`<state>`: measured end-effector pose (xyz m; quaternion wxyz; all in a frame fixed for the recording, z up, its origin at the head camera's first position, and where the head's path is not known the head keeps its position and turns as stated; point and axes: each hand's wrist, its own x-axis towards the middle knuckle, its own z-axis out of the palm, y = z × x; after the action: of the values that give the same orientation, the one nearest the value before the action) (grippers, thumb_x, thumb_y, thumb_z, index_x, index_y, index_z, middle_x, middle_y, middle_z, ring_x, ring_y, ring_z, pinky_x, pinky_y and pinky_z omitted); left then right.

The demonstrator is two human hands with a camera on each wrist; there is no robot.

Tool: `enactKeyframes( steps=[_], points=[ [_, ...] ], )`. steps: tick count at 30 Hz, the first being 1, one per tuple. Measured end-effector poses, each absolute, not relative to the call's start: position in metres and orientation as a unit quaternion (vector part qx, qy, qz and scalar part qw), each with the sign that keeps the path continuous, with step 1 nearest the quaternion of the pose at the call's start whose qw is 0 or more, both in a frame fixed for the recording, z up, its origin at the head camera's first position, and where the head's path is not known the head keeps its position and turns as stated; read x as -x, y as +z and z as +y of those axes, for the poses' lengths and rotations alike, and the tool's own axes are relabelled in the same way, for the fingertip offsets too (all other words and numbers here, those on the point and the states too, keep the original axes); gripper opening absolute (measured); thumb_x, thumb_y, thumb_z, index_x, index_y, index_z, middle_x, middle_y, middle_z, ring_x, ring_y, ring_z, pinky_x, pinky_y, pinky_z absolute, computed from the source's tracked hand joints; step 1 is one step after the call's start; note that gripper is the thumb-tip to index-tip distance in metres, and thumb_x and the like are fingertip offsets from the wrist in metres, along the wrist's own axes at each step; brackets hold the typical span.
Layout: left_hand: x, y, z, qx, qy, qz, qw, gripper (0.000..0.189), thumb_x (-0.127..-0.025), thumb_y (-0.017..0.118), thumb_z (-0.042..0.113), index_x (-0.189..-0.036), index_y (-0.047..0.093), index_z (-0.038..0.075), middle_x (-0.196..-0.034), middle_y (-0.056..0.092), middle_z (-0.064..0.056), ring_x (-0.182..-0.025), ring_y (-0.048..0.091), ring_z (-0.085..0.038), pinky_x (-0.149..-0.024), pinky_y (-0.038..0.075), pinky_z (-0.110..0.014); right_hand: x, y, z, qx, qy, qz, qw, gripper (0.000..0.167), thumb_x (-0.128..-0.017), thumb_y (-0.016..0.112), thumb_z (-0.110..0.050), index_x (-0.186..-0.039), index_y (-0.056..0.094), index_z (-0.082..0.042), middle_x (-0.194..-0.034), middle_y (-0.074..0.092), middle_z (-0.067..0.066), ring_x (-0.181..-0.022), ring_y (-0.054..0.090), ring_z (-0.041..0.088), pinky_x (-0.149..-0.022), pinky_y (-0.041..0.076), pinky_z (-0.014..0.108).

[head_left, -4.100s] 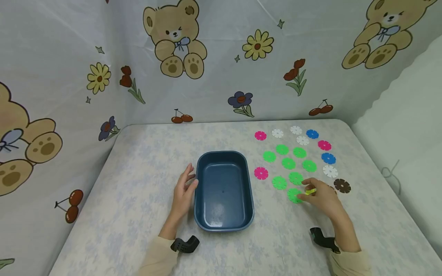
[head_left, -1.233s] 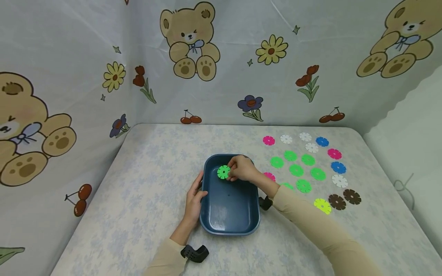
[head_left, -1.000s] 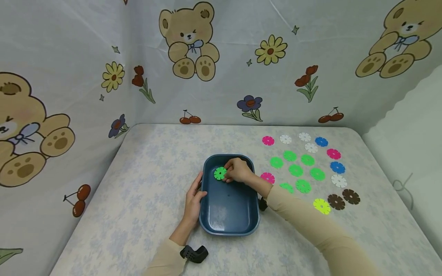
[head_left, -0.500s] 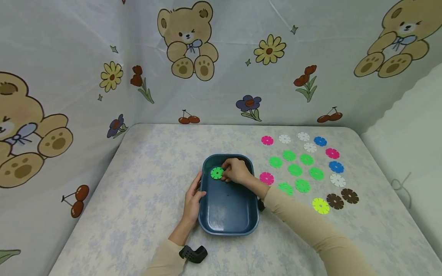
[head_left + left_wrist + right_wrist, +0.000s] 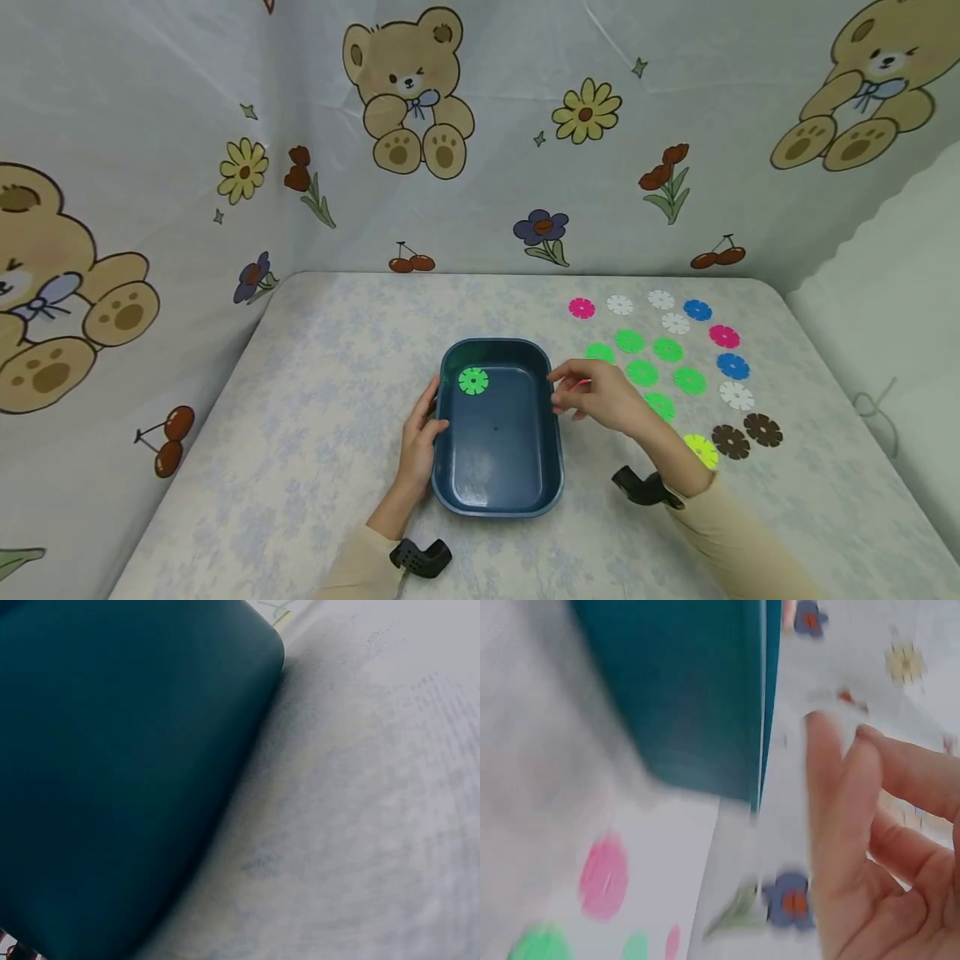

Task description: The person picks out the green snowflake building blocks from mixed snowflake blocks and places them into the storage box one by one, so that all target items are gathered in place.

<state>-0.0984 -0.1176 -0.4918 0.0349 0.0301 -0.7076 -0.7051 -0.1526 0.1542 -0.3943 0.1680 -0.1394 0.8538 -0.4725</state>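
One green snowflake disc (image 5: 473, 381) lies flat in the far left part of a dark blue plastic tray (image 5: 495, 454). My left hand (image 5: 416, 450) holds the tray's left side, thumb over the rim and fingers along the outer wall. In the left wrist view, the tray's outer wall (image 5: 112, 772) fills the left half and no finger shows. My right hand (image 5: 609, 398) hovers by the tray's right rim with loosely bent fingers and nothing between them. The right wrist view shows this hand (image 5: 877, 862) beside the tray wall (image 5: 682, 690). Beneath it, a pink disc is mostly covered.
Right of the tray, several green discs (image 5: 642, 372) lie on the table (image 5: 330, 375). Around them are pink (image 5: 724, 337), white (image 5: 737, 395) and blue discs (image 5: 732, 366). A yellow disc (image 5: 701, 451) and brown discs (image 5: 731, 442) lie nearer, by my right forearm.
My right hand has let go of the green disc inside the tray and moved right, past the rim. About four seconds ago it held a yellow piece over the discs and the tray held nothing.
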Motion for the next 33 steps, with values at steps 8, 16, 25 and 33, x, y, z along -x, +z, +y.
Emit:
enactKeyframes(
  steps=[8,16,25,33],
  points=[
    [0.097,-0.493,-0.12,-0.032,-0.71,-0.703,0.031,0.066,-0.091,0.041,-0.004,-0.153,0.035,0.016,-0.16,0.031,-0.004,-0.14,0.035,-0.032,-0.099,0.037,-0.023,0.137,-0.409,0.223,0.049,-0.426,0.894,0.128,0.04,-0.091,0.067,-0.014,-0.125,0.06,0.005,-0.097,0.067,0.015,-0.081,0.068,0.025,-0.063,0.054,0.031],
    [0.095,-0.495,-0.121,-0.03,-0.714,-0.699,0.032,0.066,-0.09,0.041,-0.004,-0.153,0.035,0.014,-0.159,0.031,-0.006,-0.14,0.035,-0.033,-0.097,0.037,-0.02,0.137,-0.434,0.244,-0.007,-0.408,0.9,0.15,0.049,-0.088,0.071,-0.02,-0.128,0.058,0.005,-0.105,0.064,0.019,-0.08,0.065,0.023,-0.065,0.055,0.034],
    [0.097,-0.493,-0.12,-0.026,-0.712,-0.701,0.031,0.065,-0.091,0.04,-0.004,-0.153,0.035,0.015,-0.159,0.031,-0.006,-0.138,0.037,-0.033,-0.098,0.038,-0.023,0.138,-0.445,0.24,-0.05,-0.354,0.923,0.14,0.053,-0.082,0.077,-0.021,-0.124,0.06,0.006,-0.108,0.064,0.022,-0.074,0.063,0.018,-0.063,0.051,0.031],
    [0.099,-0.492,-0.118,-0.025,-0.718,-0.695,0.034,0.066,-0.09,0.041,-0.004,-0.153,0.036,0.014,-0.158,0.034,-0.006,-0.134,0.039,-0.033,-0.095,0.038,-0.019,0.138,-0.453,0.237,-0.056,-0.285,0.949,0.121,0.057,-0.077,0.08,-0.033,-0.12,0.064,0.001,-0.111,0.067,0.021,-0.095,0.061,0.034,-0.073,0.045,0.041]
  ],
)
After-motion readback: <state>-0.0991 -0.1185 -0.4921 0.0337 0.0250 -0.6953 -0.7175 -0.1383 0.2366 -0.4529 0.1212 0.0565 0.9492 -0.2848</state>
